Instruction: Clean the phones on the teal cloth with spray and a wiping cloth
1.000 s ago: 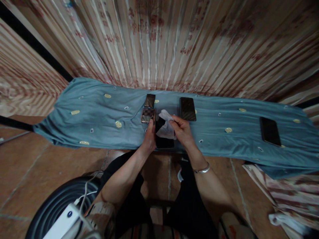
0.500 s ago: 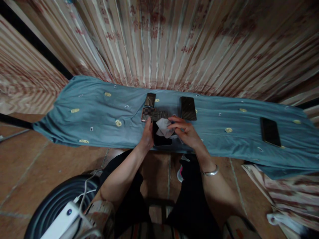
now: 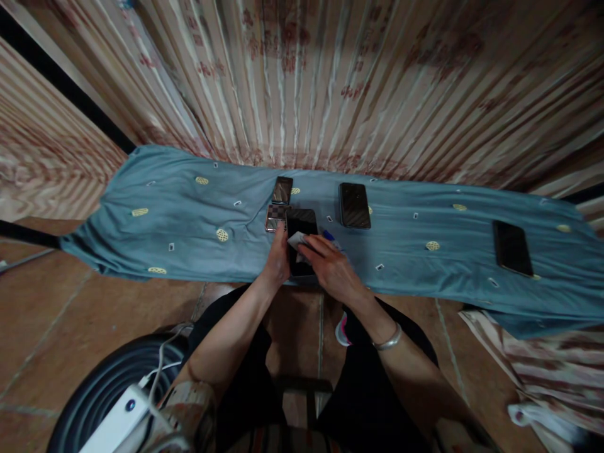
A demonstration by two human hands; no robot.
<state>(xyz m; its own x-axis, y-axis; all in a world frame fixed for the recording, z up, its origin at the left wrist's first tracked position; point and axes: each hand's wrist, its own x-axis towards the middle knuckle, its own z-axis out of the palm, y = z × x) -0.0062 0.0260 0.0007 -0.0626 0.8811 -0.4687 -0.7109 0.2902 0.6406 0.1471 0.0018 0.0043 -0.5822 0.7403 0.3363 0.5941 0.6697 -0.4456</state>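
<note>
Wiping appears partway: the left hand (image 3: 278, 261) grips the black phone (image 3: 302, 223) by its edge, just right of the checkered phone (image 3: 274, 217) on the tabletop (image 3: 189, 233), while the right hand (image 3: 330, 270) presses a white wipe (image 3: 298, 240) mid-screen, upper screen uncovered.

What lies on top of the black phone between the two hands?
A white wipe lies on the black phone, under the right hand. The left hand holds its edge. The hands cover the lower screen.

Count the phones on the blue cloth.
5. Held phone between left hand and right hand; checkered phone and small dark phone touching at its left, perhaps one folding phone; middle phone beyond it, rightward; far-right phone. None seems hidden.
</note>
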